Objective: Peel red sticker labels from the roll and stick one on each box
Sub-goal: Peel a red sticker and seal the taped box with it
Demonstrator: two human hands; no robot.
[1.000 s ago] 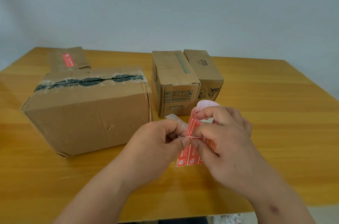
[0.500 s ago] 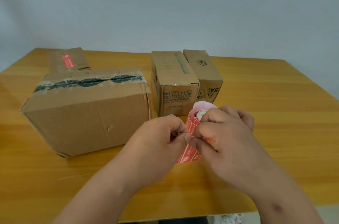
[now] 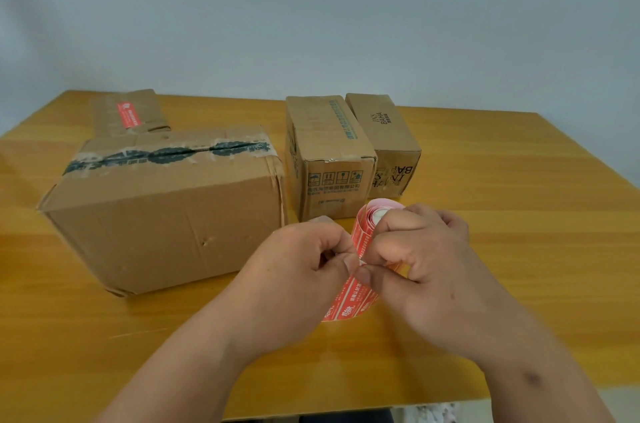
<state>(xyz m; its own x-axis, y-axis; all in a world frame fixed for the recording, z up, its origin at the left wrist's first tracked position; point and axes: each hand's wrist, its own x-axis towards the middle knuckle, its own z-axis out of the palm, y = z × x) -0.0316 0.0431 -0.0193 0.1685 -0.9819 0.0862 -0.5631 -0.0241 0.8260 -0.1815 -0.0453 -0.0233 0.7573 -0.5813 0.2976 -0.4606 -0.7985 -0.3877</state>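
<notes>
Both hands pinching red paper sticker roll (image 3: 363, 235); left hand (image 3: 304, 270) nipping label edge, right hand (image 3: 419, 260) gripping strip, hanging tail running downward.

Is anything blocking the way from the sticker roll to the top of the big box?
Nothing visible does. Both hands, left and right, hold the sticker roll just right of the big box, whose taped top is bare.

Small packing or shipping spot, suggested by taped cardboard boxes (image 3: 166, 208) set on a plain wooden table (image 3: 519, 249), bare pale wall (image 3: 311, 14) behind, room type otherwise not determined
</notes>
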